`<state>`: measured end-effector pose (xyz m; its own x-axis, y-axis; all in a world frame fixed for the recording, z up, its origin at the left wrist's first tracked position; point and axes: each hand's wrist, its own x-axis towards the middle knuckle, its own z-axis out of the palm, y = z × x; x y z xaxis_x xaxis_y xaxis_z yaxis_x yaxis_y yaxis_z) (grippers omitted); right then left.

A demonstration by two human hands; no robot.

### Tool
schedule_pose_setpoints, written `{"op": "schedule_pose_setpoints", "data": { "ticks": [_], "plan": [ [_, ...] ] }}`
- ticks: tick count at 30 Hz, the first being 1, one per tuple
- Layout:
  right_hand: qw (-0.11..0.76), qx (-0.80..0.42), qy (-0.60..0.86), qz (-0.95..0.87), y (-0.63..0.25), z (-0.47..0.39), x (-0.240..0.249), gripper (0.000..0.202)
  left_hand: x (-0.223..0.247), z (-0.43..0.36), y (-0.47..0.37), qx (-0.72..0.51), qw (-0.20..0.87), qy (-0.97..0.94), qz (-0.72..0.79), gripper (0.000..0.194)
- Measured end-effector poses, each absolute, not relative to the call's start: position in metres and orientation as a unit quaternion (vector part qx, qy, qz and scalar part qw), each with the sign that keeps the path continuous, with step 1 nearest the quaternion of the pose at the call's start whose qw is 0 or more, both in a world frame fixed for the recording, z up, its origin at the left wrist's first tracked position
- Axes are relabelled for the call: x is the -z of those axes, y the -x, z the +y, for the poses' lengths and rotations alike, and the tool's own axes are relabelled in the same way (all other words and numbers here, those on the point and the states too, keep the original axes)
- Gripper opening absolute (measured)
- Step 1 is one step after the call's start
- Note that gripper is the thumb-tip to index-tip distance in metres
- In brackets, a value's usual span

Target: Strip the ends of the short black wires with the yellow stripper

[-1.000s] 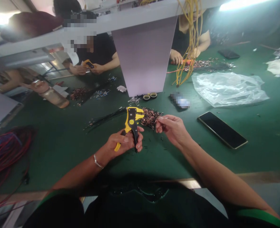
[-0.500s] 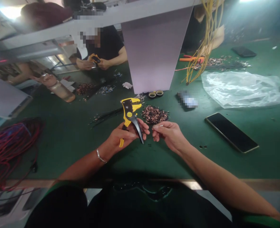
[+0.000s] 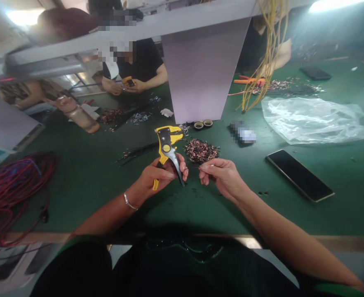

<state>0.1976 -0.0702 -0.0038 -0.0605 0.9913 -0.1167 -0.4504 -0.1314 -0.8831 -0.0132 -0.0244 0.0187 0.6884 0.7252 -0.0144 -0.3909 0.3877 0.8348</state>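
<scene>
A yellow and black wire stripper point(image 3: 167, 148) stands upright in my left hand point(image 3: 158, 175), its jaws at the top pointing right. My left fingers wrap round its handles, which are spread apart. With thumb and forefinger, my right hand point(image 3: 221, 177) pinches a short thin wire point(image 3: 196, 167) whose dark end sticks out to the left, while something small and silvery shows above the fingers. Just beyond both hands lies a heap of short black wires with bare copper ends point(image 3: 201, 151). Longer black wires point(image 3: 141, 152) lie left of the stripper.
Two tape rolls point(image 3: 203, 123) sit by the upright panel point(image 3: 203, 74). On the right are a phone point(image 3: 299, 175) and a clear plastic bag point(image 3: 313, 119). Red cable coils point(image 3: 15, 194) and a bottle point(image 3: 84, 118) are at left. Yellow wires point(image 3: 270, 53) hang down. Co-workers sit across the table.
My hands have drawn slightly apart, the left shifting a little left with the wire stripper. The thin wire end now shows beyond my right fingertips. The view has tilted slightly.
</scene>
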Motion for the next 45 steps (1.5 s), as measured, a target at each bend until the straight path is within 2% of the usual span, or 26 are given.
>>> {"op": "schedule_pose_setpoints", "data": {
  "ticks": [11, 22, 30, 45],
  "plan": [
    [0.595, -0.617, 0.393, -0.333, -0.205, -0.066, 0.000, 0.014, -0.023, -0.024, 0.016, -0.325, 0.806, -0.460, 0.180, 0.045],
    [0.623, -0.603, 0.385, -0.318, -0.213, -0.063, -0.005, 0.015, -0.006, -0.026, 0.015, -0.233, 0.866, -0.424, 0.125, 0.075],
    [0.630, -0.621, 0.358, -0.298, -0.218, -0.062, -0.008, 0.016, -0.005, -0.038, 0.009, -0.189, 0.889, -0.404, 0.107, 0.069],
    [0.620, -0.640, 0.356, -0.280, -0.211, -0.063, -0.004, 0.017, -0.008, -0.045, 0.006, -0.199, 0.877, -0.425, 0.103, 0.064]
  ]
}}
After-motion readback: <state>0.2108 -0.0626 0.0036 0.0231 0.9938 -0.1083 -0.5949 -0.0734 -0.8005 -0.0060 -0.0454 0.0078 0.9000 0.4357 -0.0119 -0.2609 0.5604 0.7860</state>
